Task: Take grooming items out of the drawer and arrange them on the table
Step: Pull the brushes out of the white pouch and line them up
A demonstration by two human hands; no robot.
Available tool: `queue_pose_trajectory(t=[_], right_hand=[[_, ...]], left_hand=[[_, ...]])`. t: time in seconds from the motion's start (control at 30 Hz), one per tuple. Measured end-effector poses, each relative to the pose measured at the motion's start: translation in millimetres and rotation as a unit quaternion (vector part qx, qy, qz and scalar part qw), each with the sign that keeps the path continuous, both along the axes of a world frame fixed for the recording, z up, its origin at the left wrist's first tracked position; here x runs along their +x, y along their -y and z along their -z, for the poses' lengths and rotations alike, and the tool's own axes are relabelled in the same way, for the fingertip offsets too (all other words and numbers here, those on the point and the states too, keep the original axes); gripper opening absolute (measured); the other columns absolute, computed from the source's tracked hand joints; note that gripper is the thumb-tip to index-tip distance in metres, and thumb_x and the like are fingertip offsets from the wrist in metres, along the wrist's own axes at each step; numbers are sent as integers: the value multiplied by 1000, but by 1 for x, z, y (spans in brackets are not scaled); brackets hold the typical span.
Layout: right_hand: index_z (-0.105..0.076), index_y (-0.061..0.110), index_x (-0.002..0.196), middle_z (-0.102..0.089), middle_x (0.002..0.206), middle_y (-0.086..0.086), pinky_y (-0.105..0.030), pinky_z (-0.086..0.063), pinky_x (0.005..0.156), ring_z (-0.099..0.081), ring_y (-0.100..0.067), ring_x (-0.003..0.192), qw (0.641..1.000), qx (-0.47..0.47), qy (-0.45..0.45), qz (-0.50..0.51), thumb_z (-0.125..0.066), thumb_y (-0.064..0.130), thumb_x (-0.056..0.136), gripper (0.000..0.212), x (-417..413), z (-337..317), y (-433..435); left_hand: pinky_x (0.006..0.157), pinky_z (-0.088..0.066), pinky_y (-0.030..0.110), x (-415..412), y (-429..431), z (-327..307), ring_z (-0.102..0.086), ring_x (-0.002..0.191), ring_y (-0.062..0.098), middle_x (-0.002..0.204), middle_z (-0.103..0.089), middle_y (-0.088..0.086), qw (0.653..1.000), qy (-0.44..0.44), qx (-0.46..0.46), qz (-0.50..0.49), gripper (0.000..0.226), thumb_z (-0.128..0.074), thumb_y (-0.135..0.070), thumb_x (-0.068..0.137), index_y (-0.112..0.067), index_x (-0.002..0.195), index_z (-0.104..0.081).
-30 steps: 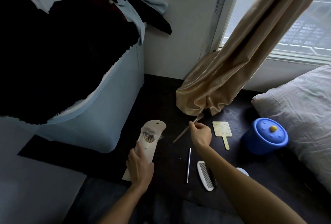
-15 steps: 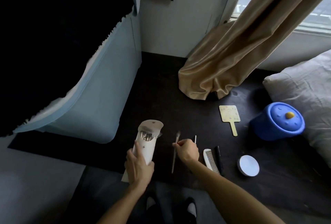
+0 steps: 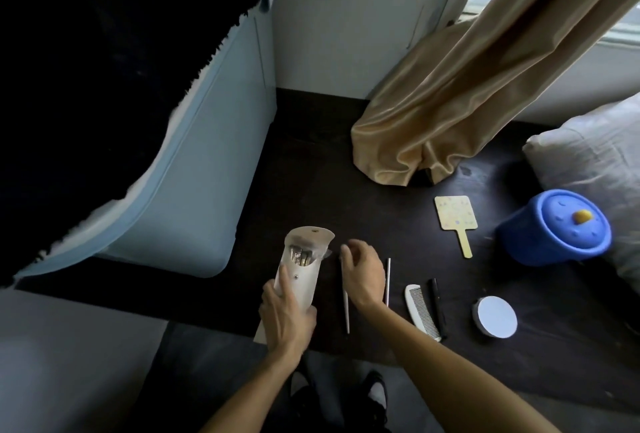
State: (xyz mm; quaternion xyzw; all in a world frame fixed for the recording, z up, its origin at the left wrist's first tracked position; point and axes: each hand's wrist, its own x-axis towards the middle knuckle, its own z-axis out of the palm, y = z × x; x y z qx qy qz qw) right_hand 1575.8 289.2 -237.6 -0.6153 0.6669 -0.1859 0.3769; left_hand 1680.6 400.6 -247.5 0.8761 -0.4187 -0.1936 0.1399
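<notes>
White brush pouch, near front edge of surface.
Left hand grips it mid-body; soft, light, so support low. Right hand loosely open, holding nothing, over thin brush.

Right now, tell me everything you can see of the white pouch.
The pouch is a long, narrow, off-white sleeve that looks like soft leatherette, with a rounded flap open at its far end and a small stud on its front. Metal-ended tool handles show in its mouth, behind what looks like clear film. It is tilted, its near end at the table edge. The left hand grips its lower half, thumb on the front. The right hand is close by, not touching it.
</notes>
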Motion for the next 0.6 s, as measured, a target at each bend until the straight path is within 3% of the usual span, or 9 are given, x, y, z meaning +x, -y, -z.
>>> queue_pose_trajectory(t=[0.17, 0.3, 0.47, 0.6], right_hand=[[-49, 22, 135, -54, 130, 6, -28, -42, 95, -44, -11, 121, 977, -145, 1, -154, -51, 38, 95, 44, 8, -42, 23], [-69, 24, 111, -69, 109, 8, -33, -44, 90, -53, -15, 108, 947, -213, -32, -238, -57, 31, 93, 22, 9, -59, 31], [-74, 19, 98, -73, 98, 4, -34, -45, 85, -58, -15, 100, 945, -193, -22, -262, -60, 25, 91, 16, 2, -67, 17], [-77, 16, 89, -74, 89, 2, -27, -46, 75, -60, -14, 88, 946, -165, -30, -278, -62, 27, 91, 19, 2, -64, -1]], left_hand=[[86, -52, 39, -10, 9, -15, -54, 103, 24, 119, -42, 8, 998, -33, -52, -19, 105, -80, -25, 62, -22, 145, -16], [90, -48, 37, -19, 14, -31, -52, 107, 22, 121, -41, 6, 997, -27, -68, -28, 102, -78, -27, 64, -18, 146, -17], [94, -47, 36, -23, 25, -45, -50, 112, 21, 127, -41, 7, 997, -25, -67, -26, 96, -74, -32, 70, -22, 141, -11], [92, -48, 37, -26, 29, -46, -50, 115, 22, 131, -42, 9, 999, -12, -42, -29, 97, -74, -36, 70, -21, 142, -12]])
